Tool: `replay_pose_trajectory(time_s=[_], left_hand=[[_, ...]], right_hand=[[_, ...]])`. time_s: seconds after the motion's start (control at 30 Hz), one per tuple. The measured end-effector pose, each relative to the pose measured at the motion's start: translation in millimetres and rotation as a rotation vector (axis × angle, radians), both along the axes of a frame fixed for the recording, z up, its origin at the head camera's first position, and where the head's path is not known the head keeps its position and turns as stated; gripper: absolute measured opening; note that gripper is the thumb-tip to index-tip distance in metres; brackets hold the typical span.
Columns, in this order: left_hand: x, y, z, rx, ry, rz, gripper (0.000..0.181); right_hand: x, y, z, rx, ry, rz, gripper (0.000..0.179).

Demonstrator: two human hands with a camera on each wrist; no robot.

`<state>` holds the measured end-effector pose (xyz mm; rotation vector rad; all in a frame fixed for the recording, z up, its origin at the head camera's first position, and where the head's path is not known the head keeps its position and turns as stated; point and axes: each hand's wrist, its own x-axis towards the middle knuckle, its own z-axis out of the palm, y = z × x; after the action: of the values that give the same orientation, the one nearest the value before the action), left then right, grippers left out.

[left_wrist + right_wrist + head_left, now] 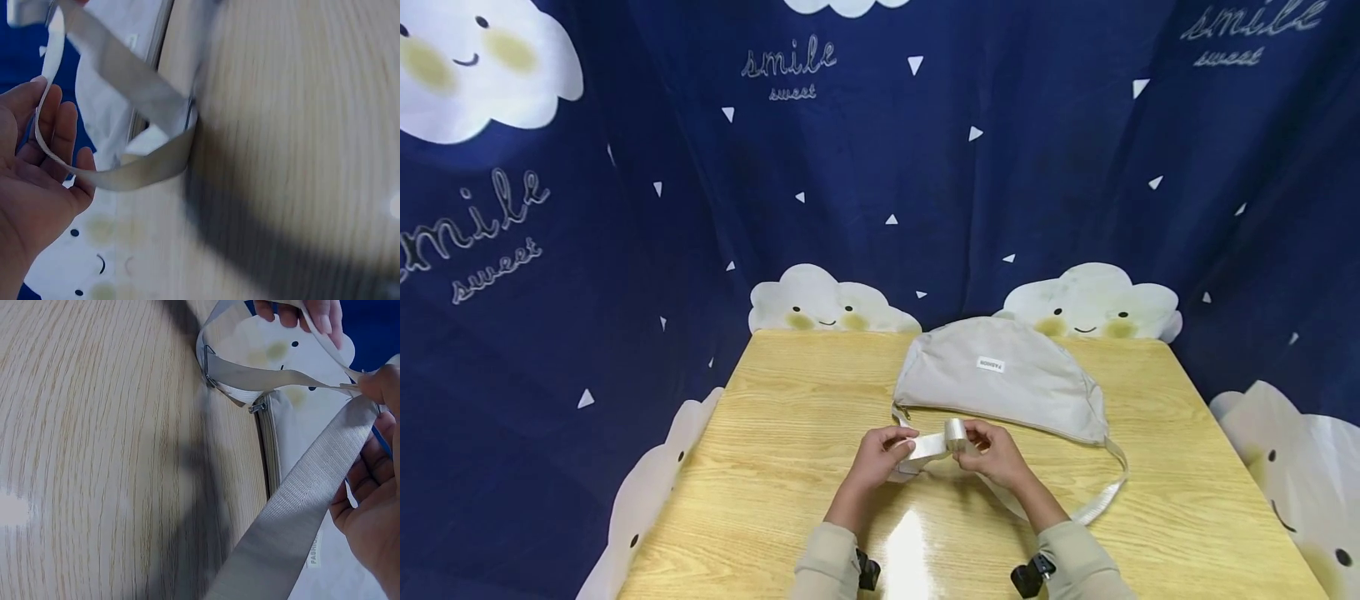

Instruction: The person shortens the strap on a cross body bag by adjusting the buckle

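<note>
A light grey shoulder bag (1000,379) with a small FASHION label lies on the wooden table, its strap (294,506) running toward me. My left hand (878,458) holds a loop of that strap between thumb and fingers. To its right, my right hand (997,454) pinches the strap where several layers come together, and a fold stands up beside the fingertips. A metal ring (209,365) hangs in the lower bend of the loop, over the table. Beside it the bag's zipper pull (257,408) shows. The right fingers hide part of the join.
The wooden table (775,400) reaches back to a dark blue curtain (865,167) with white clouds and triangles. The far strap end (1101,504) curves over the table right of my right forearm. A bright reflection lies between the forearms.
</note>
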<state>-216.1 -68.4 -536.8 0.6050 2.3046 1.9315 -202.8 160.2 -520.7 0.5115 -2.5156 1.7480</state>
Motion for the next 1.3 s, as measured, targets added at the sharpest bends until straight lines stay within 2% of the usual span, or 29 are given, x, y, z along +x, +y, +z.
replay_pose_trajectory(time_s=[0.1,0.2,0.27,0.37,0.4,0.47,0.5,0.57,0.63,0.73,0.87,1.03,1.17,1.3], left_hand=[[-2.6,-8.6,1.8,0.0,-0.001,0.022,0.02],[-1.9,-12.8,3.5,-0.003,-0.037,0.025,0.021],[-0.2,-12.5,4.1,-0.017,-0.054,0.023,0.022],[2.3,-6.7,4.6,-0.05,-0.034,0.039,0.019],[2.8,-4.2,5.0,-0.062,-0.025,0.042,0.018],[-1.6,0.9,-3.4,-0.082,-0.003,0.05,0.016],[-2.4,3.4,-3.9,-0.093,-0.002,0.046,0.016],[-3.1,7.7,-3.5,-0.115,0.001,0.022,0.015],[-3.0,11.6,-2.0,-0.135,-0.011,-0.001,0.016],[3.5,16.4,10.7,-0.15,-0.032,-0.034,0.017],[5.5,18.8,12.5,-0.141,-0.041,-0.025,0.017],[3.9,14.1,7.9,-0.125,-0.021,0.018,0.012],[-1.0,5.4,1.0,-0.09,-0.003,0.032,0.009],[-10.5,-6.6,-13.0,-0.054,-0.043,0.049,0.009]], right_hand=[[-0.7,0,2.0,0.0,-0.012,-0.005,0.04],[-1.1,0,2.3,0.007,-0.016,-0.003,0.04],[-1.5,-1,1.7,0.009,-0.011,0.004,0.04],[-2.9,-3,-0.3,0.009,0.002,0.012,0.04],[-5.5,-2,-5.4,0.005,0.009,0.016,0.04],[-11.5,-1,-16.4,0.001,0.026,0.02,0.041],[-13.6,-1,-20.1,0.002,0.031,0.019,0.041],[-14.7,-2,-21.4,-0.012,0.038,0.026,0.041],[-12.8,-4,-17.2,-0.018,0.046,0.031,0.041],[-7.5,-6,-6.6,-0.03,0.063,0.046,0.041],[-13.5,-3,-21.1,0.008,0.058,0.03,0.042],[-19.4,3,-36.3,0.023,0.046,0.009,0.043],[-18.3,4,-37.6,0.021,0.043,0.002,0.041],[-17.1,7,-36.6,0.037,0.031,-0.026,0.04]])
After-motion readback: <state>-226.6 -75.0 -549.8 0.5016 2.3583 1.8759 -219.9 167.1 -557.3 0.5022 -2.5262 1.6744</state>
